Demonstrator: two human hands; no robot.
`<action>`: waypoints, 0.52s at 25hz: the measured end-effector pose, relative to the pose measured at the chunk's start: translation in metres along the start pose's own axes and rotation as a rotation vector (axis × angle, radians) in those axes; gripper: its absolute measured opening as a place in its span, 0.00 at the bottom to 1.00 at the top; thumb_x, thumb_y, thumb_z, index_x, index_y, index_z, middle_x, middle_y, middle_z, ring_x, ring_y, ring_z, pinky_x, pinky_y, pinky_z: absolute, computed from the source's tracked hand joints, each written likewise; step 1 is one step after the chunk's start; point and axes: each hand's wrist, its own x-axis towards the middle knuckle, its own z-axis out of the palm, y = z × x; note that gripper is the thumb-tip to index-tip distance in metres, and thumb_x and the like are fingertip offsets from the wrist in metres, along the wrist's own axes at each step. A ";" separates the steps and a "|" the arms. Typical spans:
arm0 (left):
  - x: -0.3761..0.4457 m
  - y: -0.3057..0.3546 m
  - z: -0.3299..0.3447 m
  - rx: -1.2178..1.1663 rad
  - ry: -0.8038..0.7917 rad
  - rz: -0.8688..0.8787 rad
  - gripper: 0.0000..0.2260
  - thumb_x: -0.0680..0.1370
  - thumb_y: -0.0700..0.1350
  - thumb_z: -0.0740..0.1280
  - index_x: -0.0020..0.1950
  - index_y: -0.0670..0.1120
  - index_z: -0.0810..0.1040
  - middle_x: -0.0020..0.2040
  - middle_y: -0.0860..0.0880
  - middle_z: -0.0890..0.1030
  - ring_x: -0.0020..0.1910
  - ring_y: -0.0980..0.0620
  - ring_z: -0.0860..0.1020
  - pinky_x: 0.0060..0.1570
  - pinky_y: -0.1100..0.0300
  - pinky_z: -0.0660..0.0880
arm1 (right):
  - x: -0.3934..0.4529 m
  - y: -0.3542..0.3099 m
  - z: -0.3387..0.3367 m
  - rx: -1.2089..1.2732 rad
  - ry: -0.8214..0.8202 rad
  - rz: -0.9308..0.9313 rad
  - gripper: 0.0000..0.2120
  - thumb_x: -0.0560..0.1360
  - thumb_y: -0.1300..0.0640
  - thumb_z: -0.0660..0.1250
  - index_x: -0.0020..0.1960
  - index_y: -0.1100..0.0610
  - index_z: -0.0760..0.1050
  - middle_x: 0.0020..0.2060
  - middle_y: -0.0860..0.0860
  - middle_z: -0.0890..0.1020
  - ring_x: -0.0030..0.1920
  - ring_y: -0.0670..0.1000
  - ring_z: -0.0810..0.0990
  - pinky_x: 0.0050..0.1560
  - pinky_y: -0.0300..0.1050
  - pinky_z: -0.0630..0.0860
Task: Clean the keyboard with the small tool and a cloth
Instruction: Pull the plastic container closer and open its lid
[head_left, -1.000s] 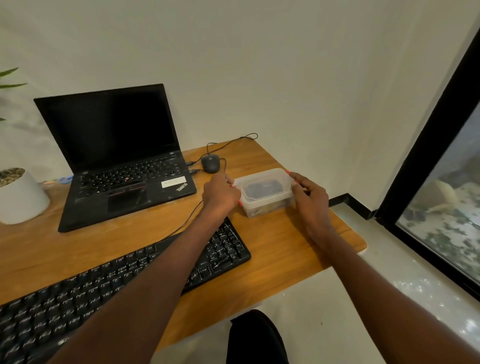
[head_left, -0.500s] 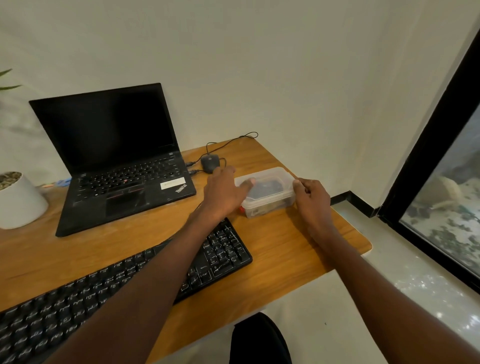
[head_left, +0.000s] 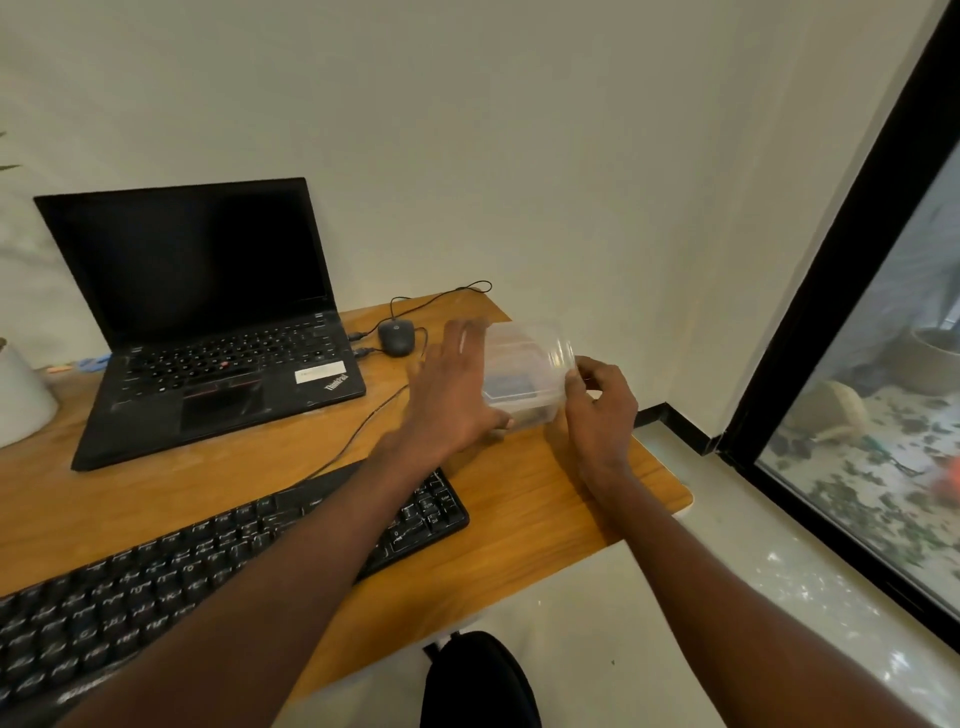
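Hands on a clear plastic box (head_left: 524, 384) at the wooden desk's (head_left: 519, 519) far right, your left hand (head_left: 457, 395) flat against its side, fingers straight (motion-blurred), your right hand (head_left: 602, 405) pinching the lifted lid (head_left: 550, 353), black keyboard (head_left: 208, 561) lying near left.

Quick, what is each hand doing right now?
Left hand: open, fingers straight, flat against the side of the box.
Right hand: pinches the raised lid at its edge.

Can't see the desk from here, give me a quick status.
Left hand open against clear container; right hand pinches its lid edge. Keyboard untouched. Nothing in the way.
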 end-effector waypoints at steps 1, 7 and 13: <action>-0.009 0.007 0.001 -0.056 0.029 0.046 0.56 0.65 0.53 0.86 0.84 0.51 0.56 0.80 0.46 0.57 0.75 0.43 0.64 0.68 0.47 0.71 | -0.002 -0.003 -0.004 0.002 0.023 -0.037 0.11 0.82 0.57 0.66 0.62 0.55 0.81 0.55 0.48 0.82 0.54 0.41 0.79 0.54 0.38 0.79; -0.065 0.026 0.001 -0.363 0.147 0.212 0.33 0.78 0.29 0.69 0.80 0.49 0.66 0.72 0.48 0.72 0.62 0.52 0.74 0.52 0.57 0.79 | -0.002 -0.008 -0.062 -0.039 -0.118 -0.032 0.11 0.77 0.57 0.73 0.58 0.48 0.82 0.50 0.47 0.84 0.51 0.45 0.82 0.54 0.40 0.78; -0.109 0.016 0.014 0.003 -0.051 0.320 0.24 0.80 0.34 0.70 0.74 0.50 0.77 0.68 0.49 0.77 0.68 0.48 0.71 0.69 0.47 0.74 | -0.011 0.014 -0.113 -0.571 -0.574 -0.254 0.17 0.77 0.66 0.65 0.59 0.49 0.84 0.53 0.43 0.84 0.55 0.47 0.78 0.57 0.49 0.76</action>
